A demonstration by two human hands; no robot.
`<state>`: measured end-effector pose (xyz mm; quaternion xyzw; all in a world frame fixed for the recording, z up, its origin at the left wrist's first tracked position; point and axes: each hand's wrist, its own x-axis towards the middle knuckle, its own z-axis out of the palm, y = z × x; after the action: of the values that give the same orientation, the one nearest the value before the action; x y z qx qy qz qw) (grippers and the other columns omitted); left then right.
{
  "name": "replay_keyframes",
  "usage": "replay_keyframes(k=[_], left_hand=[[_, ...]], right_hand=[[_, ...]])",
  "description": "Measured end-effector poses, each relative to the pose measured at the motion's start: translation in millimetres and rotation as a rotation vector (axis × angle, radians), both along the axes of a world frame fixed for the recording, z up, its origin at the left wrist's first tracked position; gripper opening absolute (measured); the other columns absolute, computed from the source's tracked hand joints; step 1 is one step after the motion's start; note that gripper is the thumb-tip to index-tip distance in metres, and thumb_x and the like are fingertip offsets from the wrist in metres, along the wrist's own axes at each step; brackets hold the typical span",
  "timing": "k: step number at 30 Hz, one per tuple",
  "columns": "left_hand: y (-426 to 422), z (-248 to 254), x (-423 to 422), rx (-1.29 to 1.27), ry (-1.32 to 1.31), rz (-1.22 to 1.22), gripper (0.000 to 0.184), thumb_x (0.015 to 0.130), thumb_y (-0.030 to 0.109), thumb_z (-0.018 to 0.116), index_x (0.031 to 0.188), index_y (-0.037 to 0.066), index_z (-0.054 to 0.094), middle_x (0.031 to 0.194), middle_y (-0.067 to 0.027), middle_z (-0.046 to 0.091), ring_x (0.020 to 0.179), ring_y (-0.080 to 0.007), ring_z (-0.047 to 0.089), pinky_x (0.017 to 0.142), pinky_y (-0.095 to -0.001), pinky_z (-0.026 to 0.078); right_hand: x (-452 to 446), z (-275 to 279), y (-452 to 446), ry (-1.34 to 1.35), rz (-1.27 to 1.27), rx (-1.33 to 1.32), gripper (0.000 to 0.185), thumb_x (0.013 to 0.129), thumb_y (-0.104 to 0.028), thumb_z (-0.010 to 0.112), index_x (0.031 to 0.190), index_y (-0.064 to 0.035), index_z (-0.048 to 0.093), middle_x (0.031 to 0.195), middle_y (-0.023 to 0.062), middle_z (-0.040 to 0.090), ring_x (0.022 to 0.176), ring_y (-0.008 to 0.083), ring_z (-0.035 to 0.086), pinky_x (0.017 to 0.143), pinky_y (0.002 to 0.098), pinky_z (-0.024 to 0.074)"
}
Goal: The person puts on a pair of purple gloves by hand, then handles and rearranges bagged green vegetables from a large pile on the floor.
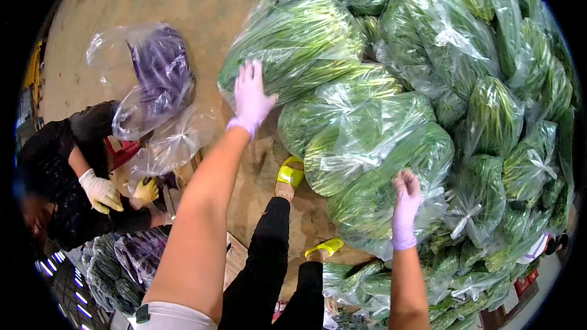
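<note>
Heap: many clear plastic bags packed with long green leafy stalks (452, 55), filling the right side and closing off the floor there.
Floor: tan, smooth-looking floor (208, 0), showing between the heap and the co-worker.
Upper bag: a bulging clear bag of green stalks (306, 43) at the heap's left edge; the left hand lies over its lower left part.
Lower bag: a rounded clear bag of green stalks (367, 214), lower in the heap, beneath the right hand in view.
Left hand: in a pale lilac glove (251, 99), fingers spread, thumb out wide; whether it presses the plastic, I cannot tell.
Right hand: in a pale lilac glove (405, 208), fingers drawn close and bent; whether they pinch any plastic, I cannot tell.
Legs: in black trousers (263, 256), between the forearms, beside the heap.
Co-worker: a person in dark clothes (55, 165) at the left, wearing a whitish glove (101, 191) and a yellow glove (145, 191).
Purple bag: clear plastic around dark purple contents (162, 67), on the floor above the co-worker.
Slippers: bright yellow, open-toed (290, 173), on the wearer's feet, near the heap's edge.
</note>
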<state>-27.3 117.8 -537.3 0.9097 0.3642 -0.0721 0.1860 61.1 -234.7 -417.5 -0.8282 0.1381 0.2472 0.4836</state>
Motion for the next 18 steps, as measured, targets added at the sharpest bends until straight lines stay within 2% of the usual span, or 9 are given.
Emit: replay_keyframes(k=[2, 3, 5, 7, 9, 11, 13, 15, 18], left_hand=[[21, -3, 40, 0.037, -0.016, -0.044, 0.102, 0.054, 0.027, 0.078, 0.133, 0.003, 0.018, 0.135, -0.0220, 0.023, 0.127, -0.0351, 0.019, 0.103, -0.0432, 0.019], [25, -17, 54, 0.200, -0.082, -0.090, 0.101, 0.052, 0.027, 0.079, 0.132, 0.003, 0.021, 0.125, -0.0218, 0.038, 0.118, -0.0357, 0.035, 0.097, -0.0415, 0.029], [22, -33, 71, 0.012, 0.016, -0.030, 0.076, 0.056, 0.021, 0.075, 0.120, 0.003, 0.037, 0.104, -0.0182, 0.052, 0.098, -0.0340, 0.049, 0.084, -0.0388, 0.041], [7, -56, 56, -0.003, 0.028, -0.121, 0.046, 0.059, 0.011, 0.070, 0.099, 0.004, 0.048, 0.085, -0.0133, 0.055, 0.080, -0.0302, 0.054, 0.069, -0.0368, 0.046], [-20, -71, 35, -0.015, -0.047, -0.225, 0.029, 0.060, 0.005, 0.064, 0.085, 0.005, 0.050, 0.081, -0.0124, 0.054, 0.079, -0.0285, 0.055, 0.065, -0.0369, 0.045], [-35, -77, 29, -0.097, 0.035, -0.250, 0.025, 0.059, 0.005, 0.064, 0.080, 0.007, 0.051, 0.077, -0.0113, 0.053, 0.075, -0.0275, 0.055, 0.062, -0.0373, 0.045], [-36, -91, 30, -0.171, 0.041, -0.198, 0.021, 0.060, 0.006, 0.064, 0.078, 0.008, 0.052, 0.077, -0.0104, 0.054, 0.075, -0.0274, 0.055, 0.062, -0.0378, 0.045], [-26, -100, 33, -0.152, -0.058, -0.193, 0.021, 0.061, 0.008, 0.064, 0.079, 0.008, 0.053, 0.078, -0.0100, 0.054, 0.074, -0.0268, 0.055, 0.062, -0.0371, 0.046], [-23, -111, 31, -0.166, -0.053, -0.189, 0.018, 0.064, 0.010, 0.062, 0.081, 0.009, 0.054, 0.078, -0.0091, 0.055, 0.073, -0.0248, 0.056, 0.061, -0.0353, 0.046]], right_hand=[[31, -15, 35, -0.070, 0.153, 0.002, 0.021, 0.083, -0.006, 0.055, 0.100, 0.0055, 0.052, 0.096, 0.0075, 0.055, 0.087, 0.0128, 0.051, 0.079, 0.0243, 0.0417], [49, -30, 54, -0.065, 0.180, 0.003, 0.019, 0.082, -0.007, 0.056, 0.097, 0.0048, 0.054, 0.094, 0.0068, 0.056, 0.086, 0.0120, 0.050, 0.078, 0.0237, 0.0417], [84, -47, 114, -0.187, 0.306, -0.037, 0.020, 0.081, -0.011, 0.058, 0.096, 0.0022, 0.056, 0.091, 0.0069, 0.056, 0.083, 0.0123, 0.051, 0.075, 0.0234, 0.0420], [122, -73, 179, -0.349, 0.412, 0.058, 0.021, 0.080, -0.009, 0.057, 0.097, 0.0029, 0.056, 0.090, 0.0084, 0.057, 0.083, 0.0143, 0.052, 0.075, 0.0255, 0.0423], [157, -104, 240, -0.416, 0.496, 0.051, 0.030, 0.078, -0.015, 0.059, 0.101, 0.0035, 0.055, 0.096, 0.0130, 0.059, 0.088, 0.0181, 0.055, 0.078, 0.0280, 0.0427], [183, -144, 296, -0.455, 0.543, 0.034, 0.048, 0.073, -0.026, 0.061, 0.109, 0.0046, 0.052, 0.107, 0.0186, 0.056, 0.096, 0.0255, 0.055, 0.086, 0.0298, 0.0389], [192, -184, 336, -0.498, 0.569, -0.177, 0.053, 0.072, -0.034, 0.061, 0.104, 0.0070, 0.054, 0.102, 0.0206, 0.058, 0.094, 0.0268, 0.056, 0.085, 0.0318, 0.0404], [202, -205, 366, -0.221, 0.655, -0.394, 0.059, 0.070, -0.035, 0.066, 0.105, 0.0103, 0.052, 0.104, 0.0203, 0.056, 0.096, 0.0246, 0.053, 0.083, 0.0327, 0.0392], [213, -235, 390, -0.243, 0.854, -0.510, 0.060, 0.066, -0.047, 0.067, 0.091, 0.0070, 0.060, 0.080, 0.0128, 0.061, 0.072, 0.0222, 0.059, 0.067, 0.0310, 0.0438]])
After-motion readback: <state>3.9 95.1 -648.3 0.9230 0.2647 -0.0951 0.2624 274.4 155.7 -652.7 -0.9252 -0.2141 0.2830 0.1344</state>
